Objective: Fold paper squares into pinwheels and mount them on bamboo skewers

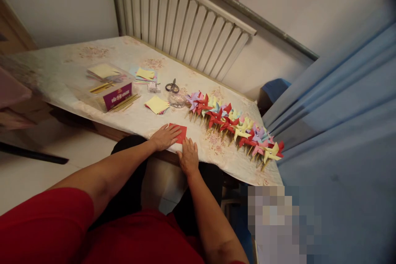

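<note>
A square of red paper (182, 134) lies flat at the near edge of the table. My left hand (165, 137) rests palm down across its left side, fingers stretched out. At its lower right corner my right hand (189, 156) lies with its fingers extended, touching the paper's edge. Beyond my hands sits a stack of paper squares (157, 104), yellow on top. To the right, many paper pinwheels (229, 123) in red, yellow, purple, pink and blue lie in a long row, their sticks pointing toward me.
A clear plastic box (117, 95) with a purple label holds paper and sticks, with loose sticks (126, 103) beside it. Black-handled scissors (172, 86), a small clear dish (178, 100) and small boxes (153, 87) stand farther back. A radiator (185, 24) and blue curtain (334, 103) border the table.
</note>
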{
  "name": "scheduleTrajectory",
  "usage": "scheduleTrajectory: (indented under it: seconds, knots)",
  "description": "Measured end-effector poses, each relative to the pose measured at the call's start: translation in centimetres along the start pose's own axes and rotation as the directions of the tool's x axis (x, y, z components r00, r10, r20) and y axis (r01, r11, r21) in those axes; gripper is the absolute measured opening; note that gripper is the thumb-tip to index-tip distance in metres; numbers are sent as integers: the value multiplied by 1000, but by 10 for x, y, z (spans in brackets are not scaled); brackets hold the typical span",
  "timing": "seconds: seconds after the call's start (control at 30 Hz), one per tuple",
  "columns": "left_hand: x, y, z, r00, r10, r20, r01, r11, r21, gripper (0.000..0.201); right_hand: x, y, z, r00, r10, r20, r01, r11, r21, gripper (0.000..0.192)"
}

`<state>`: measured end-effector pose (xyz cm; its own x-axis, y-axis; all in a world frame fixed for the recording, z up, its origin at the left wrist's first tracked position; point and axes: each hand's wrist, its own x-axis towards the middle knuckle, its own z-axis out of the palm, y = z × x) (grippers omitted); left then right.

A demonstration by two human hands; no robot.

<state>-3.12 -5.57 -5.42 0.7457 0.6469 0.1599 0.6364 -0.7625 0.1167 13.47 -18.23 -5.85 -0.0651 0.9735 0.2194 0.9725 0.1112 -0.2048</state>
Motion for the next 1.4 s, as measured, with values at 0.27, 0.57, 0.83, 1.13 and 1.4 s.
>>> scheduleTrajectory:
  seconds: [0.27,0.57,0.83,1.13,1.4]
  knots:
    - [0,1,0,1000,-1,4,1,1000,13,54,-4,-2,1,999,26,-22,-26,999,21,52]
    - [1,-1,7,1000,1,-28,-1,1000,13,52,-5,2,9,997,31,-74,-27,998,53,51]
    - [1,-1,8,999,12,-53,-12,1000,2,52,-6,5,17,989,1,-147,10,997,73,49]
    - [1,-2,11,997,26,-71,-24,999,26,52,-6,6,21,984,-2,-176,14,997,71,47]
    - [-1,-1,11,996,33,-82,-27,997,72,51,-4,3,23,984,43,-172,-28,996,90,47]
